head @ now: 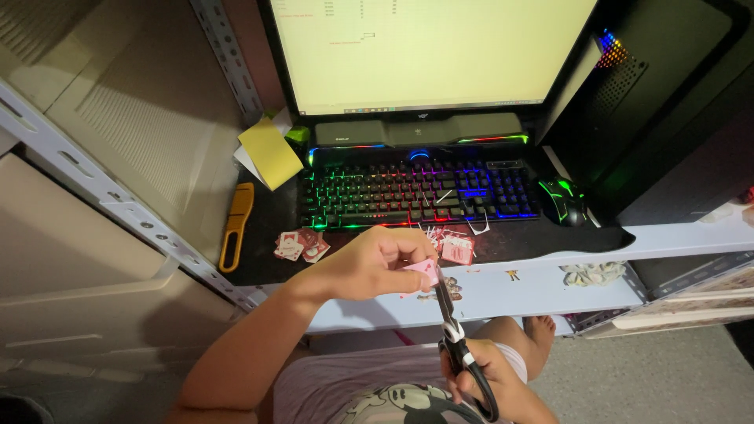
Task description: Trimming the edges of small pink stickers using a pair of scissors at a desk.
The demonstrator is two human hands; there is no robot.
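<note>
Closest to the lens, the right hand (483,377) grips the black handles of a pair of scissors (455,338), blades pointing up toward a small pink paper piece (424,271) pinched between the fingers of the left hand (369,263). Both hover over the bench (534,286) edge, just before a rainbow-lit keyboard (416,192), with small red-and-white cut cards (298,245) and paper scraps (455,250) lying nearby.
</note>
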